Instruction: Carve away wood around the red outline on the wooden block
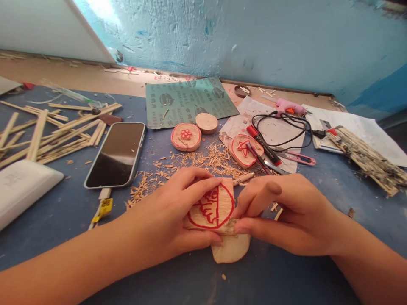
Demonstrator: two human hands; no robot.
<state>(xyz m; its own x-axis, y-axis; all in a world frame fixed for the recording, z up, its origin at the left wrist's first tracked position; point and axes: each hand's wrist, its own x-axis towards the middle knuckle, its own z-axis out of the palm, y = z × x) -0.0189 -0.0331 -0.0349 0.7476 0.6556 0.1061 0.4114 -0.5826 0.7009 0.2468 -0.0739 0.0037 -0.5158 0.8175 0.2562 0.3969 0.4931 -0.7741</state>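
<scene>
My left hand (187, 207) is closed around a wood block (226, 201), thumb on the near edge and fingers over the far side. A red circle is drawn on its top, with a straight line and wavy red marks inside. My right hand (282, 212) is closed at the block's right edge, around a carving tool (271, 189) whose brown wooden handle end sticks up; its working tip is hidden. Beneath the block, a pale rounded wood piece (231, 250) juts toward me.
Wood shavings (210, 159) lie beyond my hands. Around them are wood slices with a red flower (186, 136) and a red star (238, 154), a plain slice (206, 123), sandpaper (187, 101), a red marker (263, 144), a phone (116, 154), wooden sticks (38, 135) and a pink glue gun (289, 106).
</scene>
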